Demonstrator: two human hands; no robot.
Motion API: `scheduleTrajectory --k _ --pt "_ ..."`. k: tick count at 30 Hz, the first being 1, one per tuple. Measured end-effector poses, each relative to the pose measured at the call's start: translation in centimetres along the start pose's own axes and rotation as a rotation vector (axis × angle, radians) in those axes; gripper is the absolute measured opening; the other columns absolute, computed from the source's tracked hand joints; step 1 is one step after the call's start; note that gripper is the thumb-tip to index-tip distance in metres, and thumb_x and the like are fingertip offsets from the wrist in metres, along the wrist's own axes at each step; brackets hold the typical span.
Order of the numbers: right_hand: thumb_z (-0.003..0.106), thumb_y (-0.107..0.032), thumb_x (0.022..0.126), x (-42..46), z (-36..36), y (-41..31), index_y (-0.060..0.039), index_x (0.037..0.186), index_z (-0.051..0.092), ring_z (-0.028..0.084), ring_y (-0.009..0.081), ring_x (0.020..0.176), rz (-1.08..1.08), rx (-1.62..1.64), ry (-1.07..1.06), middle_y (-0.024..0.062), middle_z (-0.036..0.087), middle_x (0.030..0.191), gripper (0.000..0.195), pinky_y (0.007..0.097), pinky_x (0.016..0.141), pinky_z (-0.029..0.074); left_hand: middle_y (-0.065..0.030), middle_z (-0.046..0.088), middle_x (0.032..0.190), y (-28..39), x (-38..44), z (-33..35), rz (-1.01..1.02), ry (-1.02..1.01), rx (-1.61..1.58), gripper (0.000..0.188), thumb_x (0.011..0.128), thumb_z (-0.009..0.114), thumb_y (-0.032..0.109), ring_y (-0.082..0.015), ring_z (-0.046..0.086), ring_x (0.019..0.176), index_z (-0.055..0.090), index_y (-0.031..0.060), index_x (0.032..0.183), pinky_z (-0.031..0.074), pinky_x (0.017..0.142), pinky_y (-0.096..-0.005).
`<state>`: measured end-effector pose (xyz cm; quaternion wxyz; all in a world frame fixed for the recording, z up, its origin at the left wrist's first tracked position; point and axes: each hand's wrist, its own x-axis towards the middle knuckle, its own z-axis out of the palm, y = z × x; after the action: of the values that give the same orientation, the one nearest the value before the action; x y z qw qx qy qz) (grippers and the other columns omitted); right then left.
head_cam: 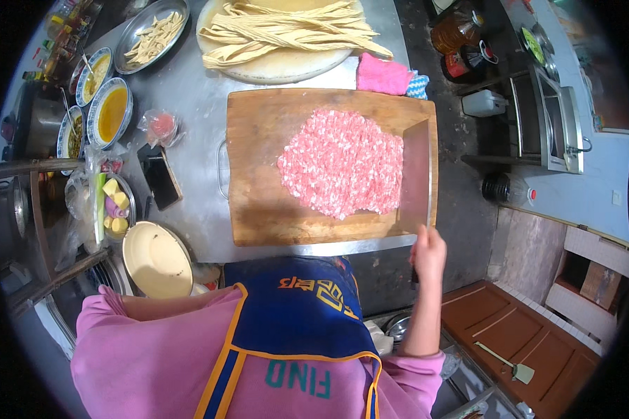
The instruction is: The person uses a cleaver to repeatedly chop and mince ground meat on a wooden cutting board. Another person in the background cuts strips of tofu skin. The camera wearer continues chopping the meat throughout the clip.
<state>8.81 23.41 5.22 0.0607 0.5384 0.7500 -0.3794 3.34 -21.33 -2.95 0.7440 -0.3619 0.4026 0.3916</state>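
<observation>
A wide cleaver (416,175) is in my right hand (430,254), which closes around its handle at the near right corner of the wooden cutting board (257,167). The blade, slightly blurred, stands along the right edge of a flat mound of pink minced meat (343,162) flecked with white fat. My left hand is out of view; only its forearm shows, running in behind the blue apron (293,309).
Beyond the board, dried tofu-skin sticks (293,31) lie on a round board, near a pink cloth (381,74). Leftward are a phone (160,178), a bowl of yellow liquid (112,115), a plate of cut vegetables (116,201) and a cream basin (154,262).
</observation>
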Motion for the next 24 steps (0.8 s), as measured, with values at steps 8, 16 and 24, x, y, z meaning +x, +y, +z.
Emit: scheduleTrajectory --k 8,16,24 --pt "0.047 -0.023 0.086 0.4 1.6 3.3 0.0007 0.088 0.055 0.045 0.0146 0.037 -0.207 -0.163 0.158 0.0074 0.047 0.049 0.025 0.0296 0.038 0.037 0.0024 0.052 0.103 0.2 -0.6 0.0 0.157 -0.267 -0.006 0.033 0.089 0.041 0.037 -0.0049 0.049 0.093 0.048 0.0123 0.111 0.040 0.077 -0.0188" --pt "0.043 -0.021 0.089 -1.3 0.8 3.7 -0.0031 0.072 0.049 0.039 0.0082 0.035 -0.192 0.169 0.228 0.0002 0.040 0.045 0.025 0.0230 0.033 0.031 0.0061 0.055 0.091 1.8 -3.9 2.6 0.164 -0.392 -0.047 0.031 0.088 0.043 0.040 -0.0014 0.053 0.080 0.052 0.0131 0.102 0.042 0.065 -0.0133" --pt "0.044 -0.020 0.089 -2.0 -1.6 0.6 -0.0012 0.083 0.056 0.042 0.0068 0.038 -0.195 0.184 0.112 0.0003 0.044 0.047 0.023 0.0238 0.035 0.033 0.0045 0.053 0.098 1.2 -1.4 0.7 0.015 -0.390 -0.097 0.031 0.089 0.043 0.038 -0.0038 0.051 0.089 0.051 0.0127 0.104 0.042 0.073 -0.0178"
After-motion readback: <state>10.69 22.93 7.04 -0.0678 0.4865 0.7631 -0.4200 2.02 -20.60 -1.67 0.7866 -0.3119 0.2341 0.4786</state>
